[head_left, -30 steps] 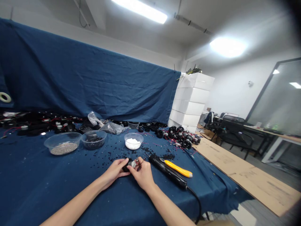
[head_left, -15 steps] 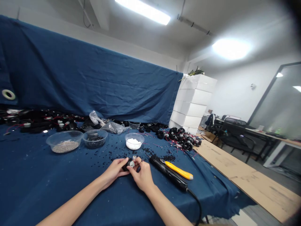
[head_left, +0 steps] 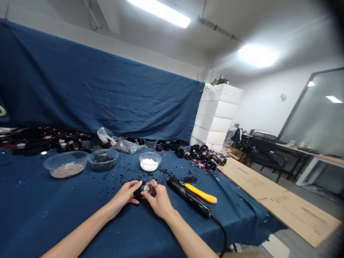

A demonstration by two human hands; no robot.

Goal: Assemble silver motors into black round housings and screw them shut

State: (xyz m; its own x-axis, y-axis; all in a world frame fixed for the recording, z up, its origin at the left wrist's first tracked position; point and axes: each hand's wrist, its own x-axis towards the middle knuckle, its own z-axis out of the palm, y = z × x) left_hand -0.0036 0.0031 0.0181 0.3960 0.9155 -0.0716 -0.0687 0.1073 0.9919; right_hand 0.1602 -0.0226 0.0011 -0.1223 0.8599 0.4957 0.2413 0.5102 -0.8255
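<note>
Low over the blue cloth, both hands meet on a small motor point(head_left: 145, 188), a silvery round piece set in a black housing. My left hand point(head_left: 126, 195) is closed around the black housing from the left. From the other side my right hand point(head_left: 159, 200) pinches at the silvery end, thumb against it, with a thin dark wire by its fingers. The fingers partly hide the part. To the right lie a black electric screwdriver point(head_left: 189, 197) with a cord and a yellow-handled cutter point(head_left: 201, 193).
Clear bowls hold white pieces point(head_left: 149, 165), black screws or bits point(head_left: 103, 163) and small metallic pieces point(head_left: 67, 170). Loose black bits point(head_left: 189, 179) are scattered around. Piled black parts with red wires point(head_left: 205, 156) sit at the back right, near white drawers point(head_left: 215, 114). A plastic bag point(head_left: 125, 146) lies behind.
The view has swung slightly right, so the table's contents sit further left. The motor and its housing have tilted a little between my hands; both hands keep their hold.
</note>
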